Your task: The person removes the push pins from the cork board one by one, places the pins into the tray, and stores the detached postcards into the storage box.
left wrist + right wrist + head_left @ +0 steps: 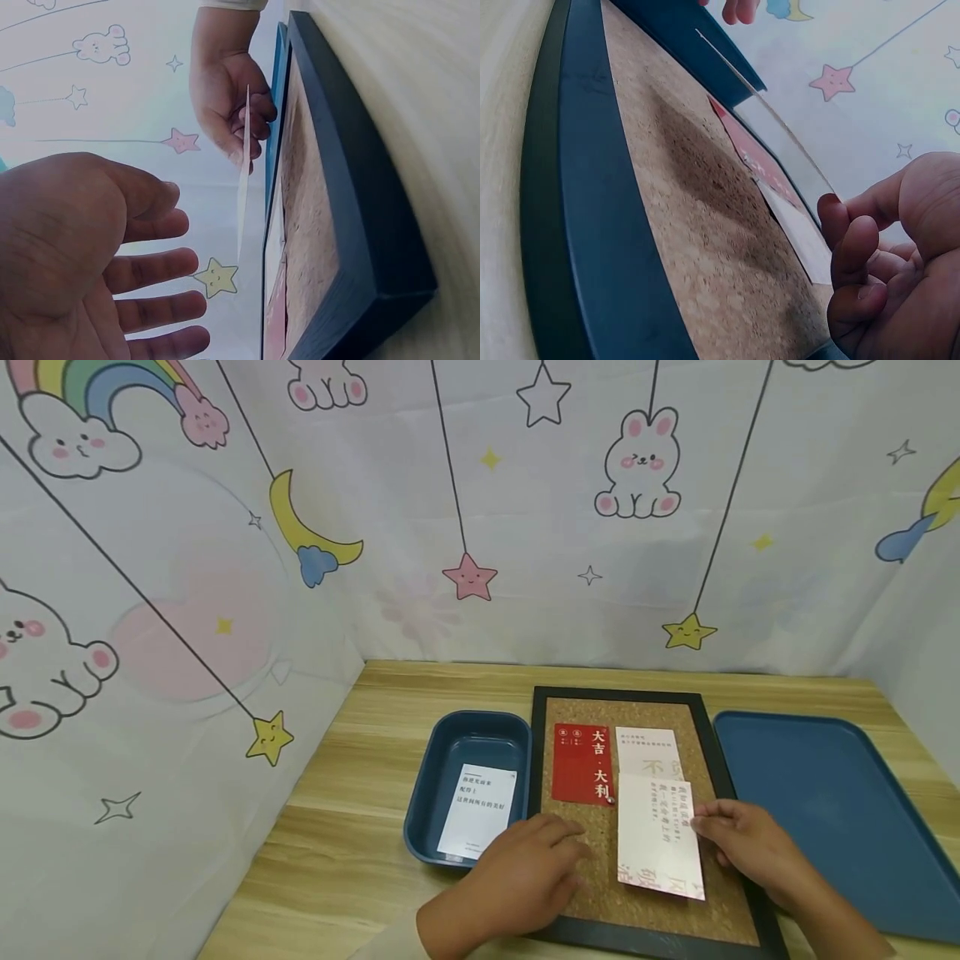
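Note:
My right hand (pixel 753 843) pinches the right edge of a white printed card (pixel 660 835) between thumb and fingers. Seen edge-on from the right wrist, that card (pixel 780 124) is raised off the cork, which carries its shadow. It overlaps the lower part of another white card (pixel 645 739) lying on the black-framed cork board (pixel 592 860). To the left, a red card (pixel 581 764) lies on the cork with a small shiny pin (pixel 611 800) at its lower right corner. My left hand (pixel 525 872) hovers over the board's left edge, its fingers (pixel 161 270) spread and holding nothing.
Left of the board stands a deep blue bin (pixel 420 810) with a white printed card (pixel 476 814) inside. A flat blue tray (pixel 817 793) lies along the board's right side. Behind the wooden table (pixel 337 802) hangs a patterned white cloth (pixel 555 627).

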The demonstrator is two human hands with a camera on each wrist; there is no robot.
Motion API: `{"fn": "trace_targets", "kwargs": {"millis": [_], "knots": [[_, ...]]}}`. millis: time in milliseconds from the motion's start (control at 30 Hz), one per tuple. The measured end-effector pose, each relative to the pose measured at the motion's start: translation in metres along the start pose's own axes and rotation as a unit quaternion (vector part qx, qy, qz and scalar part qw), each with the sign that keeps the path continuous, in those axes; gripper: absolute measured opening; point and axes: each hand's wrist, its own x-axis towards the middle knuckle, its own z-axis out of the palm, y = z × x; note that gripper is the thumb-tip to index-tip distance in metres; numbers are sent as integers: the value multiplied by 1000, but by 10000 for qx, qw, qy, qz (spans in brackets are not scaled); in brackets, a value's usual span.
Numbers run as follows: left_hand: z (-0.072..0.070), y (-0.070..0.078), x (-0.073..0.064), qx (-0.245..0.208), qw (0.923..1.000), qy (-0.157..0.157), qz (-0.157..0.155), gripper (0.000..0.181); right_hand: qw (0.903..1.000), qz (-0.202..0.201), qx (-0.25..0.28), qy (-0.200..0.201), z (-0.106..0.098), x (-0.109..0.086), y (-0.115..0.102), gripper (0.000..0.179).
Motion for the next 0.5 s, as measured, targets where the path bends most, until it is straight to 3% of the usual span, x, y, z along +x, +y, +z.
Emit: {"fn": "trace_targets", "kwargs": {"millis": [167, 500], "knots": [[-3, -5, -2, -171, 9996, 32, -201, 31, 9999, 2, 107, -25, 2, 1, -3, 40], [-7, -14, -8, -161, 9976, 613, -283, 29, 9996, -92, 240, -66, 6, 0, -7, 42]]}}
